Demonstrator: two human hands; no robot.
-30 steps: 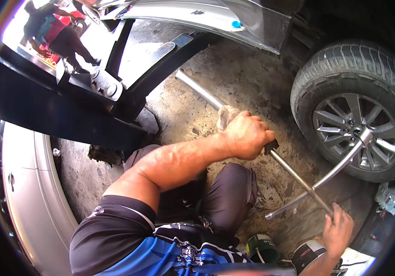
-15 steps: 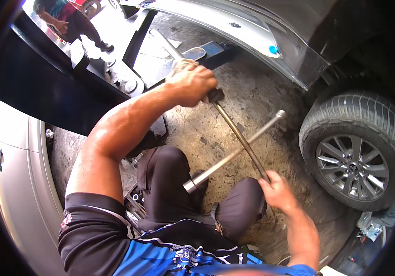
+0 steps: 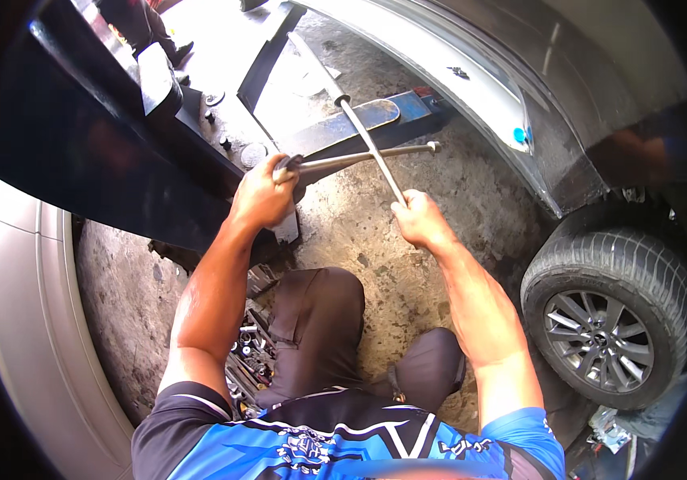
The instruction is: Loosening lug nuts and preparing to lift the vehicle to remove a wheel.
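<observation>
The metal cross wrench (image 3: 374,154) is up in the air above the stained floor (image 3: 407,272), in front of the crouching person and well apart from the wheel (image 3: 599,340). The left hand (image 3: 263,196) has its grip curled around one end of the crossbar, beside something dark I can't make out; the right hand (image 3: 421,220) has its grip closed around the near end of the other bar, whose far end runs into a long, thicker pipe (image 3: 316,67). I'd reckon it's heavy, rigid, hardly breakable, perhaps slick if greasy, and likely to tip pipe-first. Holding two bars, as here, looks steady; nearer the crossing might balance better.
</observation>
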